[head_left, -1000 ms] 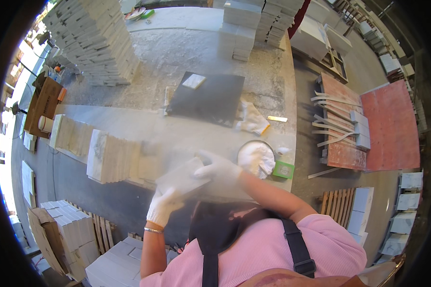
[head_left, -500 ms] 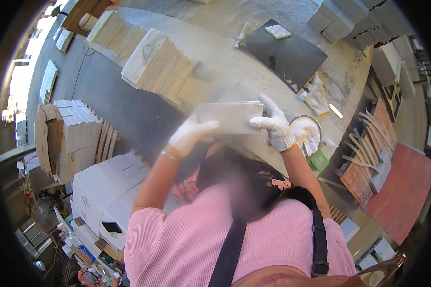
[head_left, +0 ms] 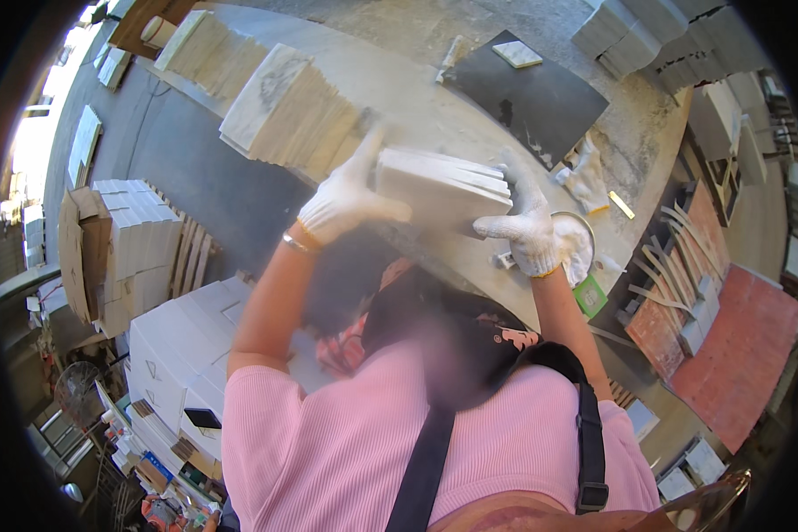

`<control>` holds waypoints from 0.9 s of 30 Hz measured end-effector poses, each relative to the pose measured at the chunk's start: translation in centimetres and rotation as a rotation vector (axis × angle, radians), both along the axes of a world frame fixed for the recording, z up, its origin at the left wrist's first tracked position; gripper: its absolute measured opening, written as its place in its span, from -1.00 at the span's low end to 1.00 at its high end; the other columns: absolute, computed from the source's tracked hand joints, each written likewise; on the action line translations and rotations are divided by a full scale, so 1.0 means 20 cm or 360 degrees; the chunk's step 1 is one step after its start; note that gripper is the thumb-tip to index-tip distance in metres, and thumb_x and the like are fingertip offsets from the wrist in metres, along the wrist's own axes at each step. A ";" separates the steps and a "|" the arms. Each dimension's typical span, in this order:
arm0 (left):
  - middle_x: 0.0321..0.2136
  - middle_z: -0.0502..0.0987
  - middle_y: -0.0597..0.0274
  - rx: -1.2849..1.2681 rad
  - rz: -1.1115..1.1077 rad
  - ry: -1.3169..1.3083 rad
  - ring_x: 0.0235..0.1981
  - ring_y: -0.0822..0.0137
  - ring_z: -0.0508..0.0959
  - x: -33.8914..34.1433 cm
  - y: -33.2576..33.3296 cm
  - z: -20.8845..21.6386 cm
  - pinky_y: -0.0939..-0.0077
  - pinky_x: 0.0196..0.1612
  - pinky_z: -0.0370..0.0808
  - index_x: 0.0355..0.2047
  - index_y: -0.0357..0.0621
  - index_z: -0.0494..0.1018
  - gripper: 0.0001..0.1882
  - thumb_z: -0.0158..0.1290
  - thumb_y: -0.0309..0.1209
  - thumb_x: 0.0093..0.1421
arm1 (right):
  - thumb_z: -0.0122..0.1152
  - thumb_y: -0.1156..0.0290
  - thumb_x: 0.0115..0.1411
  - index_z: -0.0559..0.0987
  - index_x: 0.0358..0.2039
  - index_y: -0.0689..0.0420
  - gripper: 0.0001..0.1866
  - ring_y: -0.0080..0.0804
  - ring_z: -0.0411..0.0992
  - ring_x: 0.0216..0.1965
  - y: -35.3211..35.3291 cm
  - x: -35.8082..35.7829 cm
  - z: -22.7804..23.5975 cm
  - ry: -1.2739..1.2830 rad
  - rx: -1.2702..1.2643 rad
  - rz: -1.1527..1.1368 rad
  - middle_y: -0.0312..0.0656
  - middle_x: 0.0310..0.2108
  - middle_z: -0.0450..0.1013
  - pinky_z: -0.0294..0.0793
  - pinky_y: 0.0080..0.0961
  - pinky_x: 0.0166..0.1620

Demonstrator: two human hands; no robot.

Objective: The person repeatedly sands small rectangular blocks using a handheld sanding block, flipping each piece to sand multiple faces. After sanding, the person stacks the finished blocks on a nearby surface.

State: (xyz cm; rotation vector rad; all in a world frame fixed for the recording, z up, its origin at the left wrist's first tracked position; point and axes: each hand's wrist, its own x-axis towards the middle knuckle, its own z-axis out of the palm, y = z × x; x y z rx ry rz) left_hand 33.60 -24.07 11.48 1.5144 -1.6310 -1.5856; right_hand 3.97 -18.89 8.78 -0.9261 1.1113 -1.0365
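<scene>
A person in a pink ribbed top, seen from above, stands at a long, dusty grey stone tabletop (head_left: 434,106) that stretches out beyond both hands.

On the tabletop past the left hand, two long rows of pale stone tiles set on edge (head_left: 284,115) lie side by side, already lined up; they look like sorted stock. Past the right hand lies a flat dark slate slab (head_left: 532,97) with one small pale tile on its far corner. Lower down on the left-hand side, white cardboard boxes (head_left: 186,337) and further piles of tiles stand on the floor.

Between the two hands, lifted clear of the tabletop, is a small stack of square white stone tiles (head_left: 443,191), held nearly level. The left hand (head_left: 346,204), in a white knit work glove, grips the stack's left edge, fingers spread up its side. The right hand (head_left: 528,232), gloved the same way, clasps the right edge from below and the side.

Just beyond the right hand sits a round white bowl (head_left: 585,246), a small green box (head_left: 591,294) beside it, and a spare white glove (head_left: 585,177) lying loose.

Judging by this, the stack is mid-carry: picked up and not yet set down anywhere, with many tiles left in the surrounding piles.
</scene>
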 end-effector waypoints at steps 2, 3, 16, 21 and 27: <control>0.30 0.41 -0.17 -0.0130 -0.0073 -0.0075 0.34 0.05 0.40 0.00 -0.07 -0.06 0.31 0.35 0.33 0.53 -0.16 -0.01 0.37 0.53 -0.26 -0.27 | 0.70 0.58 -0.34 0.26 0.43 0.20 0.23 -0.19 0.38 0.26 -0.01 -0.01 -0.06 0.0166 -0.0145 -0.0116 -0.07 0.19 0.41 0.39 -0.25 0.32; 0.28 0.44 -0.10 -0.0219 -0.0130 -0.0171 0.31 0.10 0.42 -0.01 -0.10 -0.09 0.32 0.34 0.34 0.54 -0.10 -0.01 0.36 0.51 -0.33 -0.28 | 0.71 0.54 -0.33 0.27 0.42 0.20 0.22 -0.20 0.38 0.26 0.00 -0.02 -0.09 0.0393 -0.0265 -0.0082 -0.07 0.20 0.41 0.40 -0.25 0.31; 0.38 0.31 -0.17 -0.0154 -0.0138 -0.0076 0.34 -0.07 0.39 -0.04 -0.01 -0.29 0.24 0.32 0.37 0.56 0.16 -0.09 0.35 0.40 -0.43 -0.24 | 0.69 0.41 -0.25 -0.07 0.54 0.08 0.41 -0.10 0.42 0.27 0.14 0.02 -0.36 0.1230 -0.0473 -0.0028 -0.02 0.34 0.32 0.43 -0.24 0.31; 0.40 0.29 -0.08 -0.0243 -0.0035 0.0218 0.35 0.07 0.38 -0.07 0.02 -0.37 0.31 0.31 0.38 0.57 0.15 -0.10 0.35 0.36 -0.52 -0.23 | 0.74 0.15 -0.19 -0.11 0.53 0.17 0.45 -0.08 0.42 0.27 0.12 0.16 -0.44 0.0646 -0.0245 -0.0189 0.10 0.29 0.36 0.38 -0.27 0.34; 0.33 0.38 -0.06 -0.0186 -0.0105 0.0235 0.32 0.08 0.42 -0.06 0.02 -0.36 0.33 0.26 0.45 0.57 0.15 -0.13 0.31 0.30 -0.60 -0.17 | 0.71 0.18 -0.12 -0.17 0.53 0.15 0.43 -0.17 0.47 0.22 0.11 0.18 -0.38 0.0736 -0.0450 -0.0205 0.00 0.22 0.46 0.44 -0.29 0.29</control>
